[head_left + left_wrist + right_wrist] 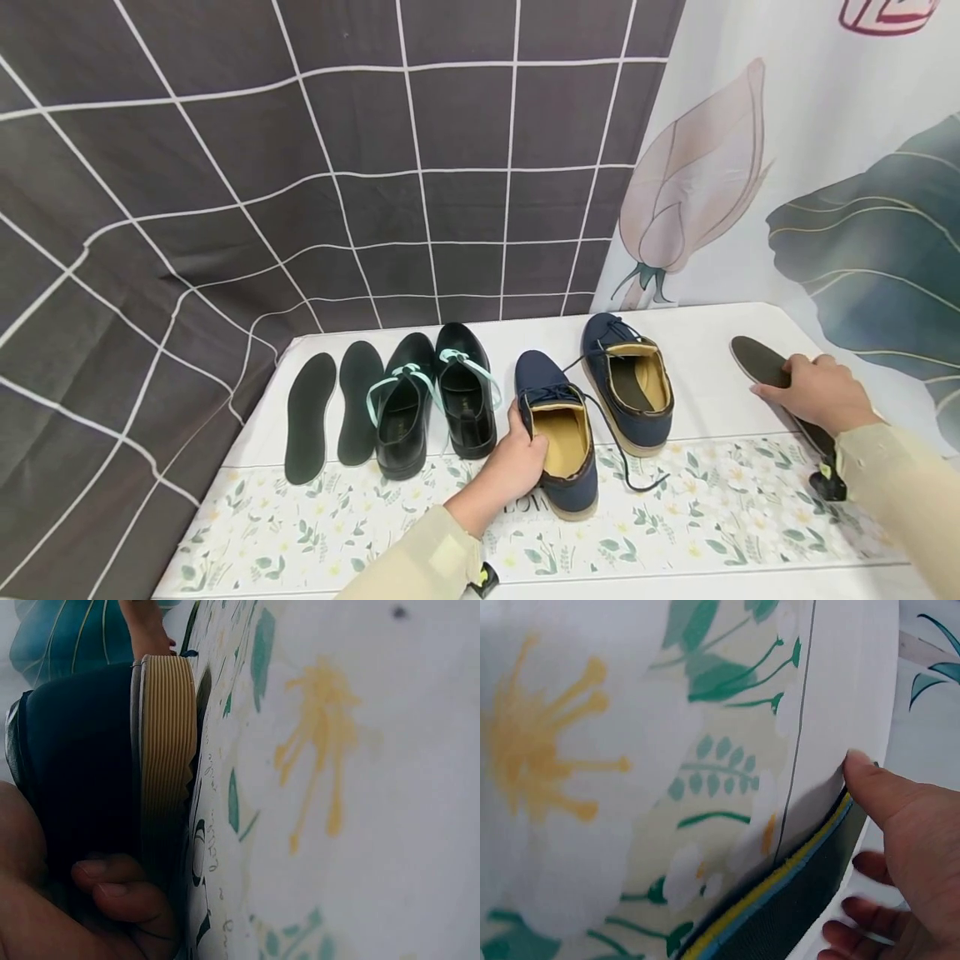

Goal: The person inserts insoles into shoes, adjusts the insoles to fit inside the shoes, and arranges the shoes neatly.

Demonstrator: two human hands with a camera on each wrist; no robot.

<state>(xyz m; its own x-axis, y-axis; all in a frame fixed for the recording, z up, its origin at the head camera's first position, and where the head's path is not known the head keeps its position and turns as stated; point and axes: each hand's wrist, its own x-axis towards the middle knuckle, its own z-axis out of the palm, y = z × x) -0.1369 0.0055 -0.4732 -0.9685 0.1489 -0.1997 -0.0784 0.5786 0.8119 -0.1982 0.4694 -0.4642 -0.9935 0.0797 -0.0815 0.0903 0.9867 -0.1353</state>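
My left hand (516, 461) grips the side of a navy lace-up shoe (573, 493), its thumb over the collar. The tan inside of this shoe shows, and its ribbed sole (166, 735) faces the tabletop in the left wrist view. At the far right my right hand (825, 392) holds a dark insole (756, 357) by its edges, thumb on one side and fingers on the other. A yellow and blue layered edge of that insole shows in the right wrist view. Beside the gripped shoe stands its navy mate (651, 429), with a dark insole inside.
Two black shoes (465, 425) with mint laces stand left of my left hand. Farther left lie two dark insoles (307, 421). A loose navy lace trails between the navy shoes. The white table has a floral cloth (450, 550); a grid-patterned curtain (465, 208) hangs behind.
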